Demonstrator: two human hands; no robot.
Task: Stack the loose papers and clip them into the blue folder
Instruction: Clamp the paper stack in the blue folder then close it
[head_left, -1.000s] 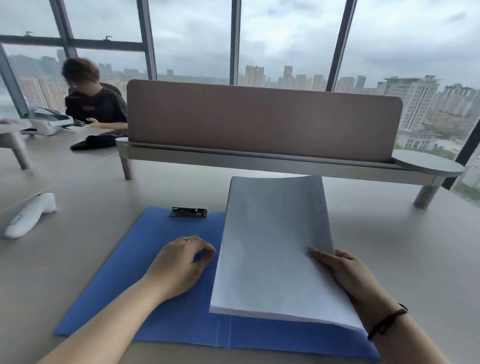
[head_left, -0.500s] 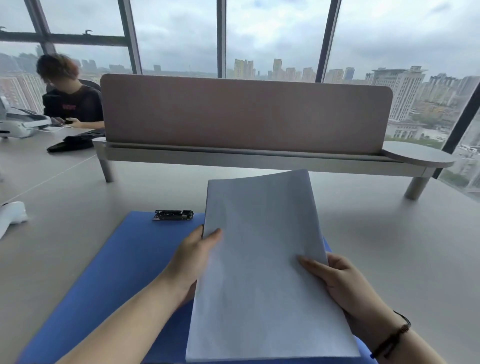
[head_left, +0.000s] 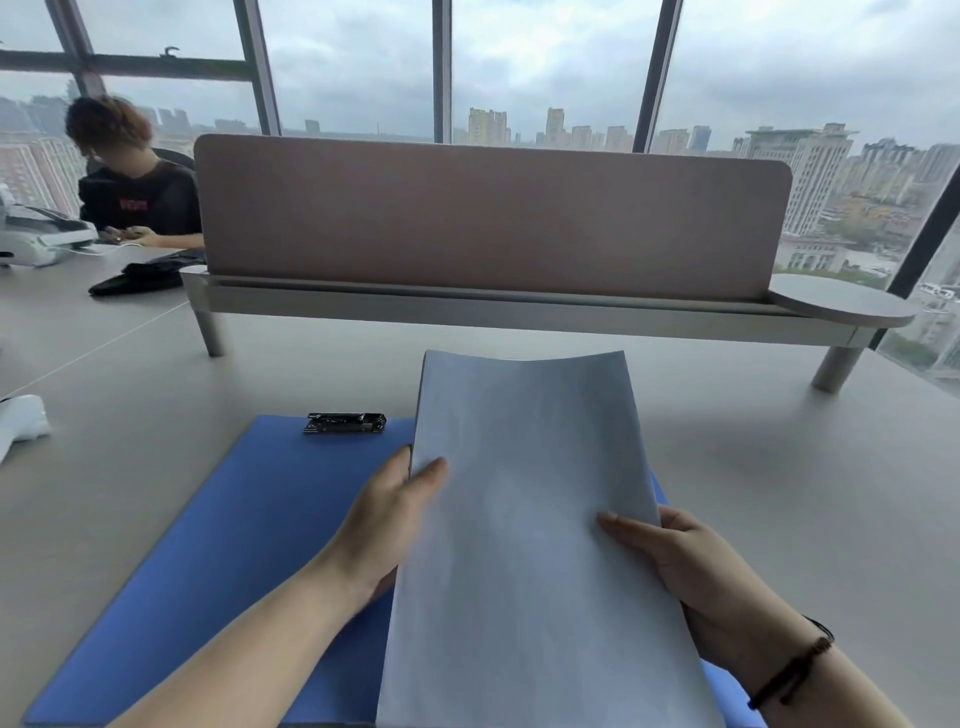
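Your left hand (head_left: 395, 514) and right hand (head_left: 685, 566) each grip 1 side of the papers (head_left: 530, 545), raised above the folder (head_left: 234, 530)

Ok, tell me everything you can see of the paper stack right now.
The paper stack is plain white sheets, blank on top, edges roughly squared. It is held tilted above the blue folder, its far edge raised and bowed. The left hand pinches its left edge, thumb on top; the right hand grips its right edge. It is not under the black clip.
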